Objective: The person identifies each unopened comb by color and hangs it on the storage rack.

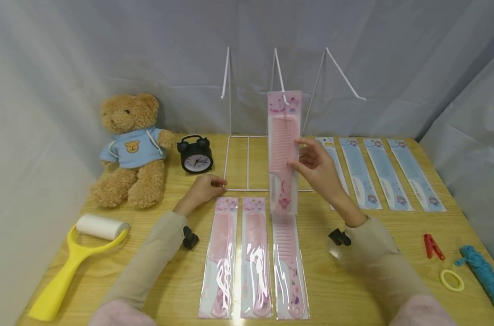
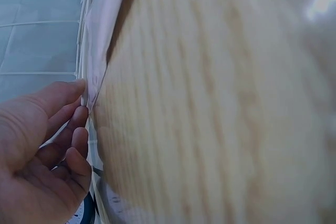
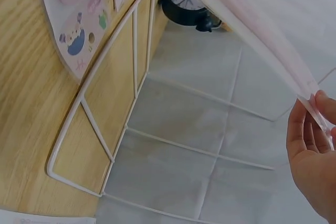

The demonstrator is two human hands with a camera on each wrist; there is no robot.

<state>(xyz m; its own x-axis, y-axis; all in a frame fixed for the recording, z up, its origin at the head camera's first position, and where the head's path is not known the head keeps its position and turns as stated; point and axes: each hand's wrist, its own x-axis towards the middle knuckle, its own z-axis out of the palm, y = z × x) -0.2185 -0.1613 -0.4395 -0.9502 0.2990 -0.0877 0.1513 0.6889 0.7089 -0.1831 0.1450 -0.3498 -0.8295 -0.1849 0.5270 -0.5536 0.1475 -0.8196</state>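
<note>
My right hand (image 1: 318, 170) pinches a packaged pink comb (image 1: 284, 154) by its right edge, fingers and thumb about midway up. The comb stands upright above the table, its printed header at the middle hook of a white wire display rack (image 1: 248, 163). The hook's tip shows in front of the header. In the right wrist view the same packaged comb (image 3: 262, 40) slants down to the right hand (image 3: 315, 161). My left hand (image 1: 204, 192) pinches the front left corner of the rack's base; in the left wrist view, the left hand's thumb and index finger (image 2: 79, 90) meet at the white wire.
Three packaged pink combs (image 1: 220, 258) lie in front of the rack. Several packaged blue combs (image 1: 361, 174) lie at right. A teddy bear (image 1: 133, 149), black alarm clock (image 1: 196, 156) and yellow-handled lint roller (image 1: 64, 276) are left; a red clip (image 1: 433, 246), yellow ring (image 1: 442, 277) and blue yarn (image 1: 483, 276) right.
</note>
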